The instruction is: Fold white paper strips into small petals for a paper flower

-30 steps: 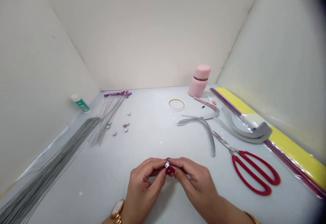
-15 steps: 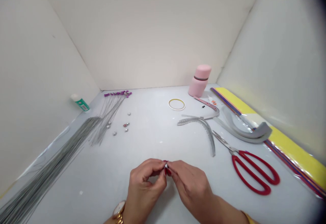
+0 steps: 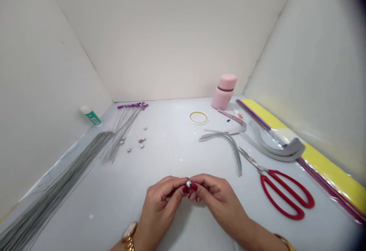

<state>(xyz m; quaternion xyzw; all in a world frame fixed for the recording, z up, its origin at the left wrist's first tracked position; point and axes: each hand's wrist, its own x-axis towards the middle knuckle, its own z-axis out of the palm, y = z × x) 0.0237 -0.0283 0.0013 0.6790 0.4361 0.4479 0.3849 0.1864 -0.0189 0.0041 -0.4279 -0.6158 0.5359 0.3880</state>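
Observation:
A small silvery piece [image 3: 188,183] is pinched between the fingertips of both hands, low in the middle of the view. My left hand [image 3: 163,201] grips it from the left with thumb and forefinger. From the right, my right hand [image 3: 219,199] holds the same piece, its thumb beside the left thumb. Several similar silvery pieces [image 3: 129,150] lie on the white table to the left, one with a reddish centre [image 3: 140,141]. Thin grey wires with purple tips [image 3: 133,106] lie behind them.
A long bundle of grey wires [image 3: 65,178] runs along the left, near a green-and-white tube [image 3: 93,117]. Red-handled scissors [image 3: 263,168], grey curved strips [image 3: 228,140], a tape ring [image 3: 198,123], a pink bottle [image 3: 222,97] and yellow sheets [image 3: 328,159] are on the right.
Both hands have shifted their fingers around the small piece, which shows more clearly now. The right thumb has come into view beside the left one.

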